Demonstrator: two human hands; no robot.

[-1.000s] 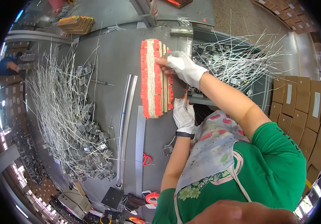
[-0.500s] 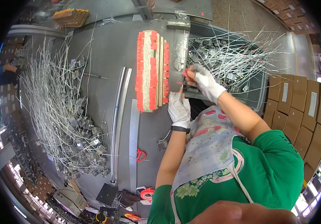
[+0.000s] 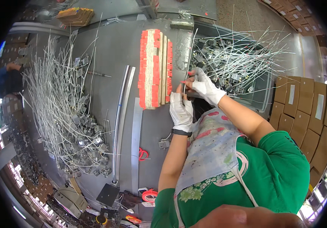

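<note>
My left hand (image 3: 181,111), in a white fingerless glove with a dark wristband, is closed on a thin pale wire (image 3: 193,45) that rises away from me past the bin's left edge. Gloved the same way, my right hand (image 3: 208,90) pinches a small red piece (image 3: 190,73), which looks like tape, against the wire. A second bit of red shows between the two hands, partly covered by fingers. Just left of my hands stands a bundle of thin boards (image 3: 150,70) with red tabs along their edges.
A grey bin (image 3: 261,99) at the right holds small metal parts with long white wires. More wired parts (image 3: 81,142) are heaped at left. Between lie a metal rail (image 3: 120,125), red-handled scissors (image 3: 143,154) and a tape roll (image 3: 149,195). Cartons (image 3: 304,110) stack far right.
My right hand has come down and closer to my left hand, and their fingers now meet at the wire. The wire now stands out above my hands.
</note>
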